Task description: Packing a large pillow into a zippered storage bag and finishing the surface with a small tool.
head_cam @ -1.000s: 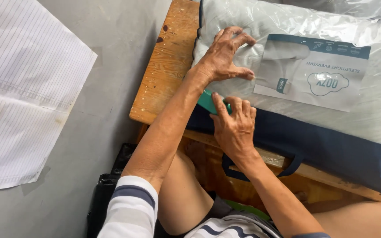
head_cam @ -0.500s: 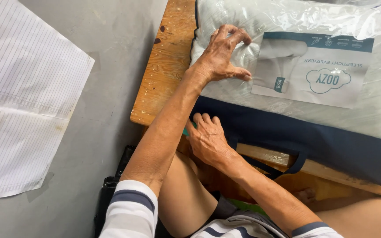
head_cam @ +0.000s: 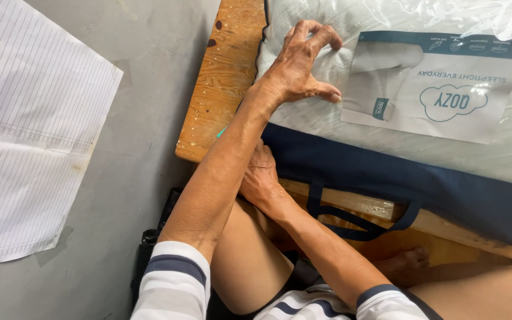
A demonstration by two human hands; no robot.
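Observation:
A white pillow in a clear plastic bag [head_cam: 422,35] with a navy blue side and carry handle [head_cam: 357,219] lies on a wooden table [head_cam: 220,77]. My left hand [head_cam: 297,68] rests on the bag's near left corner, fingers curled like a claw and pinching the plastic. My right hand [head_cam: 262,178] is lower down, against the navy side at the table's front edge. Its fingers are hidden behind my left forearm. A small teal sliver [head_cam: 223,131] shows just left of that forearm, and I cannot tell whether my right hand holds it.
A printed card [head_cam: 440,89] sits inside the bag. A large lined white sheet [head_cam: 31,130] lies on the grey floor to the left. A dark object [head_cam: 155,237] stands on the floor beside my bare knees, under the table's edge.
My right hand has slid down and left from the bag's top edge to its navy side, behind my left forearm. The teal object under it is now almost hidden. My left hand has stayed put.

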